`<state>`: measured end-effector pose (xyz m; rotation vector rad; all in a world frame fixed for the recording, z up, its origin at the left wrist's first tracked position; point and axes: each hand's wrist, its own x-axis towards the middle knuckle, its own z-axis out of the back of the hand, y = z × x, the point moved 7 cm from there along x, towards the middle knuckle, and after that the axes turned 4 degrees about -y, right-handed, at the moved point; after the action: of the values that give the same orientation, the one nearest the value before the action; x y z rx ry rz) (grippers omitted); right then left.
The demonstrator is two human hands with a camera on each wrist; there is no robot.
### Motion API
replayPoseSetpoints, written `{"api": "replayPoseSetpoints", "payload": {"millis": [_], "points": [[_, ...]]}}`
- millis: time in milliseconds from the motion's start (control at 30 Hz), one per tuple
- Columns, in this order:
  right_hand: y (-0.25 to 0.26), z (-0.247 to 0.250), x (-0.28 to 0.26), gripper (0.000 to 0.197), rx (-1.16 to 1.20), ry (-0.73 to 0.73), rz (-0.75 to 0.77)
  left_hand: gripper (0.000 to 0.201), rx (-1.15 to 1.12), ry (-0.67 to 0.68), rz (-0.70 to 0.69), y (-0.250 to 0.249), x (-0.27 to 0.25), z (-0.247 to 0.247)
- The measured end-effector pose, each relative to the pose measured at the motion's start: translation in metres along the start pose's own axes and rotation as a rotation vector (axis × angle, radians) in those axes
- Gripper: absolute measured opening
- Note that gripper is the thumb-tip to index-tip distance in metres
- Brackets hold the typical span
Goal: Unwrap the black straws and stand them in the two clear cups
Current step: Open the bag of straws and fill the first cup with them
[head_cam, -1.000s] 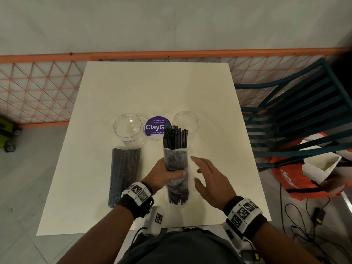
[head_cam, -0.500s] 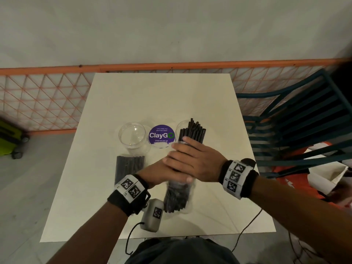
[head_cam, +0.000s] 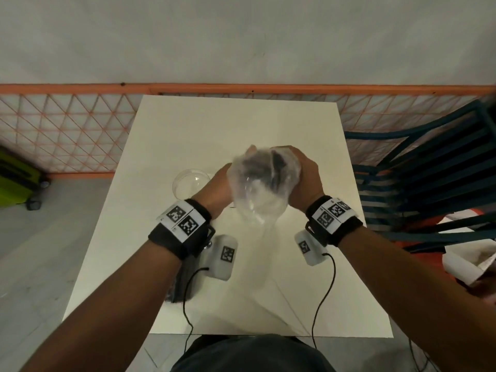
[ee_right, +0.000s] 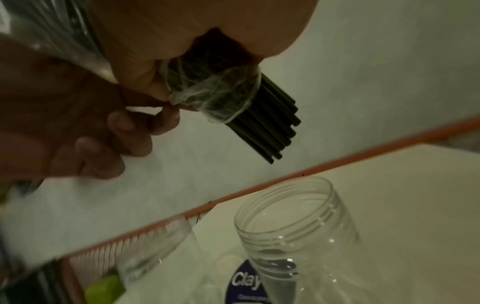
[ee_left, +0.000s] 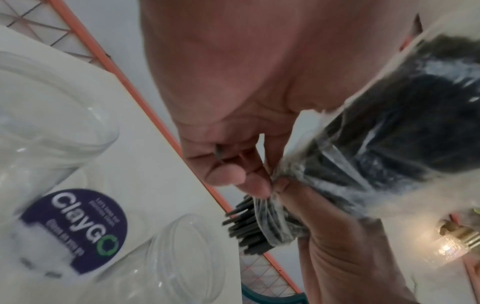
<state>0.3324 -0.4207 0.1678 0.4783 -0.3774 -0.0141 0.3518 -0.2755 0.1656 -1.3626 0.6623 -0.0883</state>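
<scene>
Both hands hold a bundle of black straws (ee_right: pixel 270 127) in its clear plastic wrapper (head_cam: pixel 257 189), lifted off the table and tipped with the open end pointing away and down. My left hand (head_cam: pixel 217 189) pinches the wrapper's edge (ee_left: pixel 262 191) near the open end. My right hand (head_cam: pixel 306 178) grips around the wrapped bundle. Bare straw tips (ee_left: pixel 246 230) stick out past the plastic, above the right clear cup (ee_right: pixel 298 226). The left clear cup (head_cam: pixel 190 183) stands beside my left hand. Both cups hold no straws.
A second wrapped pack of black straws (head_cam: pixel 185 280) lies on the cream table (head_cam: pixel 214 130), partly under my left forearm. A purple ClayGo sticker (ee_left: pixel 75 230) sits between the cups. An orange mesh fence (head_cam: pixel 67 130) runs behind, and a teal chair (head_cam: pixel 416 170) stands right.
The bundle stood upright in my left hand; my right hand closed round it, and both hands raised and tipped it forward over the right cup.
</scene>
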Motion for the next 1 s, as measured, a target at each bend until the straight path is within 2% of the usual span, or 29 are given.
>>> {"api": "replayPoseSetpoints", "payload": {"millis": [33,100,167,200,233,300,400,467,567,633,733,900,1000], "points": [[-0.012,-0.005,0.003,0.028,0.067,0.0,-0.096,0.031,0.111,-0.041,-0.048,-0.007,0.009,0.002],[-0.03,-0.007,0.009,0.018,0.325,-0.028,-0.336,0.03,0.217,0.005,-0.127,-0.02,0.025,-0.008],[-0.043,-0.005,0.014,0.018,0.454,-0.098,-0.509,0.054,0.321,0.052,-0.138,-0.031,0.034,-0.017],[-0.046,-0.003,0.014,0.018,0.574,-0.138,-0.57,0.062,0.387,0.049,-0.15,-0.035,0.039,-0.02],[-0.047,-0.001,0.014,0.018,0.746,-0.201,-0.611,0.064,0.443,0.043,-0.172,-0.036,0.046,-0.022],[-0.052,0.001,0.012,0.024,0.943,-0.282,-0.652,0.064,0.513,0.05,-0.189,-0.034,0.055,-0.027],[-0.061,-0.011,0.007,0.021,0.968,-0.287,-0.701,0.066,0.557,0.073,-0.174,-0.021,0.067,-0.031],[-0.068,-0.023,0.003,0.025,0.953,-0.268,-0.741,0.054,0.567,0.07,-0.165,-0.012,0.074,-0.032],[-0.071,-0.039,-0.005,0.054,0.876,-0.193,-0.796,0.051,0.622,0.068,-0.109,0.003,0.079,-0.031],[-0.071,-0.049,-0.011,0.064,0.781,-0.1,-0.812,0.062,0.676,0.085,-0.112,0.013,0.081,-0.028],[-0.076,-0.061,-0.025,0.063,0.725,-0.032,-0.831,0.058,0.775,0.064,-0.171,0.025,0.083,-0.017],[-0.095,-0.067,-0.041,0.07,0.816,-0.089,-0.786,0.029,0.625,-0.034,-0.231,0.029,0.056,0.01],[-0.083,-0.043,-0.036,0.052,0.864,-0.157,-0.773,0.02,0.552,-0.056,-0.229,0.047,0.023,0.026]]}}
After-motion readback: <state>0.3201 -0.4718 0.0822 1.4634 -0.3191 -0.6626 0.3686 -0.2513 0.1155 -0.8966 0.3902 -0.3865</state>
